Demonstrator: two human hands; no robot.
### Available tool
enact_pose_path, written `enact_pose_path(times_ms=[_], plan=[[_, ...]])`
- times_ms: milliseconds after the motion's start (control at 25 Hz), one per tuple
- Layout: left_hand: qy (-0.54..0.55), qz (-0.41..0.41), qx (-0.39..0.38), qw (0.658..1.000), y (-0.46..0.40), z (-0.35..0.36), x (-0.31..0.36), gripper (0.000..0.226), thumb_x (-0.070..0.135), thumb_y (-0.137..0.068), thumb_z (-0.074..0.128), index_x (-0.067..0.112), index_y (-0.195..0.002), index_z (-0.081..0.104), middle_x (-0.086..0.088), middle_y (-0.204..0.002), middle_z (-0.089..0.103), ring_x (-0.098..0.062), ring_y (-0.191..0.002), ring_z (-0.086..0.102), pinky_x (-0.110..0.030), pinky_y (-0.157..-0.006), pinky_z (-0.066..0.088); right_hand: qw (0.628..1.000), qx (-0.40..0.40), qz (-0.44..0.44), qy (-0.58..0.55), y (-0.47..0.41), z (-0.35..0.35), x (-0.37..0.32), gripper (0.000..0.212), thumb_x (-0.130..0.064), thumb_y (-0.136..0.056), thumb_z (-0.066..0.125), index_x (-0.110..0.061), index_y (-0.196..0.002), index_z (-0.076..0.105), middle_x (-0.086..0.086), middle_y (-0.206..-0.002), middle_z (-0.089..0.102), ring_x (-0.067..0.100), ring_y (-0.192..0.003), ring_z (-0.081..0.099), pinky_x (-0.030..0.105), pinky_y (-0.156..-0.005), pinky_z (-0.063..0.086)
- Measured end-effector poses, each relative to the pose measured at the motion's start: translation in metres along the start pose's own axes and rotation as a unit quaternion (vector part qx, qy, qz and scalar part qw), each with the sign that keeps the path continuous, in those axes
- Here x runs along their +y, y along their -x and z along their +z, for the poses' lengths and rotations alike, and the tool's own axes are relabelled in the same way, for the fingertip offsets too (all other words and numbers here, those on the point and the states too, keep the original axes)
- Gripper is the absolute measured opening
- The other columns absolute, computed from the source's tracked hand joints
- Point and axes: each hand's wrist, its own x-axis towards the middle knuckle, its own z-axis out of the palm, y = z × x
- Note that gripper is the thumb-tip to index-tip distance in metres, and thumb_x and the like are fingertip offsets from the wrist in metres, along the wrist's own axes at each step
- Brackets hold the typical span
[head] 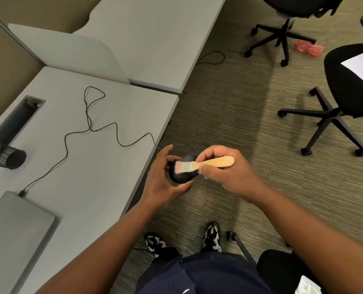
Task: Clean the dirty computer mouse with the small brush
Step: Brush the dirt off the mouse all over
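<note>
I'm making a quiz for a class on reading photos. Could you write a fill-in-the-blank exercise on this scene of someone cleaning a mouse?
1. The left hand holds the black ____ off the desk, past its edge.
2. The right hand pinches the small brush by its ____ handle.
3. The bristles rest on the mouse, whose cable trails across the ____.
4. The closed laptop lies on the desk, on the person's ____ side.

Missing words: mouse; wooden; desk; left

A closed laptop [15,236], a looping black cable [78,132] and a mesh cup [8,159] are being carried by the grey desk [104,187].
</note>
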Motion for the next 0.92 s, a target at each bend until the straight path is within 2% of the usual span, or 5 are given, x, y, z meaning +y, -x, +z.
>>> enact_pose_path(times_ms=[120, 280, 400, 680, 920], plan=[[0.002, 0.013, 0.005, 1.000, 0.000, 0.000, -0.002, 0.103, 0.021, -0.068, 0.101, 0.032, -0.149, 0.038, 0.031, -0.122, 0.060, 0.010, -0.112, 0.060, -0.006, -0.089, 0.046, 0.998, 0.002, 0.062, -0.007, -0.002, 0.000, 0.002, 0.015, -0.002, -0.086, 0.072, -0.016, -0.089, 0.077, 0.026, -0.082, 0.072, 0.027, -0.069, 0.058, 0.043, -0.064, 0.045], [0.005, 0.030, 0.019, 0.999, 0.001, -0.001, -0.010, 0.092, 0.018, -0.067, 0.101, 0.012, -0.145, 0.052, 0.057, -0.130, 0.036, 0.013, -0.121, 0.054, -0.020, -0.093, 0.055, 0.991, 0.078, 0.077, 0.077, -0.002, -0.008, 0.005, 0.018, -0.004, -0.081, 0.069, -0.021, -0.080, 0.077, 0.011, -0.067, 0.071, 0.016, -0.057, 0.056, 0.034, -0.054, 0.042], [0.008, 0.035, 0.015, 0.999, 0.001, -0.002, -0.013, 0.097, 0.017, -0.067, 0.100, 0.012, -0.148, 0.047, 0.059, -0.127, 0.034, 0.005, -0.119, 0.058, -0.023, -0.092, 0.057, 0.993, 0.092, 0.048, 0.056, 0.000, -0.010, 0.003, 0.020, -0.003, -0.084, 0.069, -0.023, -0.084, 0.074, -0.004, -0.063, 0.064, 0.011, -0.053, 0.050, 0.028, -0.047, 0.038], [0.018, 0.024, 0.001, 1.000, 0.001, -0.001, -0.010, 0.106, 0.019, -0.069, 0.097, 0.025, -0.153, 0.033, 0.045, -0.129, 0.047, 0.001, -0.119, 0.062, -0.019, -0.097, 0.056, 0.998, -0.012, 0.040, -0.057, 0.001, 0.002, 0.000, 0.010, -0.008, -0.094, 0.077, -0.017, -0.097, 0.080, 0.008, -0.082, 0.075, 0.016, -0.071, 0.063, 0.030, -0.066, 0.054], [0.014, 0.037, 0.018, 0.999, 0.003, -0.001, -0.011, 0.090, 0.023, -0.065, 0.098, 0.016, -0.142, 0.052, 0.052, -0.141, 0.028, 0.009, -0.122, 0.056, -0.011, -0.092, 0.053, 0.996, -0.037, 0.063, 0.042, 0.002, -0.020, -0.002, 0.009, -0.014, -0.093, 0.079, -0.021, -0.095, 0.082, 0.006, -0.079, 0.072, 0.016, -0.073, 0.063, 0.031, -0.068, 0.056]])
